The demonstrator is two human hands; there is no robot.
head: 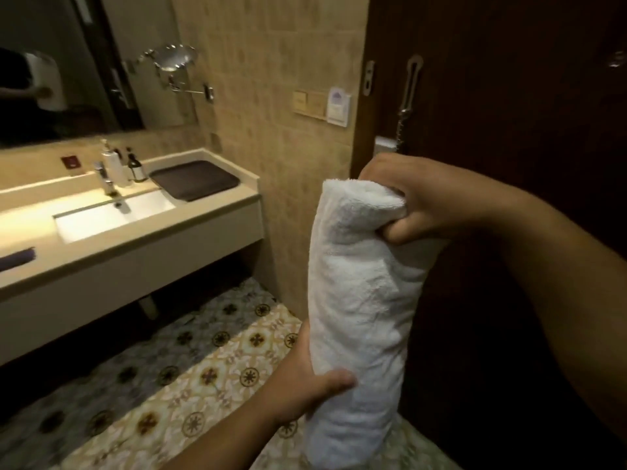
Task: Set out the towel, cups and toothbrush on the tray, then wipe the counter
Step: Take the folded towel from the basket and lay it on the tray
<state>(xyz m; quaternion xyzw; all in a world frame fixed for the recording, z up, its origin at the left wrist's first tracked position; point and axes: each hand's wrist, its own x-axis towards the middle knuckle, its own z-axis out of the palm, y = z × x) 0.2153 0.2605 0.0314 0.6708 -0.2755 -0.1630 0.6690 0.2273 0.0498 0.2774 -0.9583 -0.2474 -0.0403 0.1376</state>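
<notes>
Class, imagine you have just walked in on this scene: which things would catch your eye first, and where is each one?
First, the rolled white towel, held upright in the foreground: the right hand pinches its top end and the left hand grips it lower down. Next, the lit sink in the pale counter at left, with a dark tray at its far end.

The dark cloth (17, 258) is cut off at the left edge, and the bottles (125, 166) are blurred

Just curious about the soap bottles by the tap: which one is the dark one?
The dark bottle is the shorter one nearest the brown tray. The white bottle beside it is taller and stands closer to the tap.
</notes>
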